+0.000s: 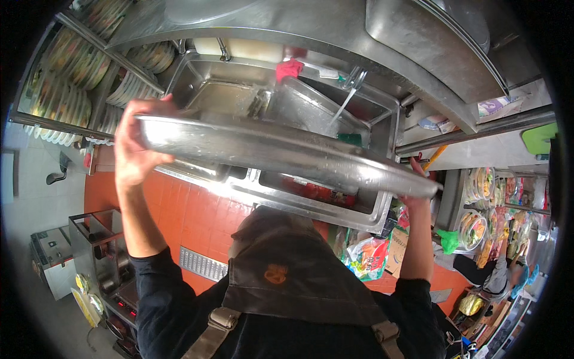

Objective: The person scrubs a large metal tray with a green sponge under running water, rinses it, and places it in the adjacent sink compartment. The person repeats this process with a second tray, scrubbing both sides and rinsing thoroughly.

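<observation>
A wide stainless steel tray [269, 146] is held up between both hands, seen nearly edge-on and tilted down to the right. My left hand [141, 139] grips its left end, thumb below and fingers at the top edge. At the right end, my right hand [415, 193] holds the tray, partly hidden by it. Behind it lies a double-basin steel sink [388, 197]. Water runs from a faucet [358, 78] into the right basin, where another metal pan [309, 105] leans. A green scouring pad [350, 139] lies near the stream.
A pink cloth [289, 69] and a white brush [329, 73] rest at the sink's back rim. A steel shelf [314, 40] overhangs the sink. Plates [58, 96] fill a left rack. Bagged packages [367, 256] sit on the red floor, right. Another person [484, 273] is at far right.
</observation>
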The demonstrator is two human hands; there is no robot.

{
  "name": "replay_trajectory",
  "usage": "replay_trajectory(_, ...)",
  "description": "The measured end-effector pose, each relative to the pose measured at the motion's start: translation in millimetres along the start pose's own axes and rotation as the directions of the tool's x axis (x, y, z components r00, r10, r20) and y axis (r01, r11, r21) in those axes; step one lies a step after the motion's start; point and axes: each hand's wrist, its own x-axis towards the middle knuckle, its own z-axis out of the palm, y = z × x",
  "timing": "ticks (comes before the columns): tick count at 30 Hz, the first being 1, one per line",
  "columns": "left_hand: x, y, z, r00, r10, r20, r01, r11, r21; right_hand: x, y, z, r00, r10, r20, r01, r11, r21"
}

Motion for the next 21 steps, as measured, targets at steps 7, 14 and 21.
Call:
replay_trajectory(7, -61.9, 44.8, -138.8, 0.912, -0.066, -0.406, 0.091, 0.995, 0.043, 111.7, 78.7, 81.4, 0.933, 0.282, 0.222, -0.224, 0.941, -0.254)
replay_trajectory(14, -203.4, 34.4, -294.2, 0.502, -0.216, -0.837, 0.258, 0.962, -0.093, 132.2, 141.4, 82.2, 0.915, 0.402, 0.04, -0.361, 0.858, -0.365)
replay_trajectory(21, -274.4, -42.3, -291.5, 0.312, -0.57, -0.76, 0.375, 0.809, -0.453, 140.7, 163.0, 23.1, 0.91, 0.313, -0.27, -0.387, 0.876, -0.287)
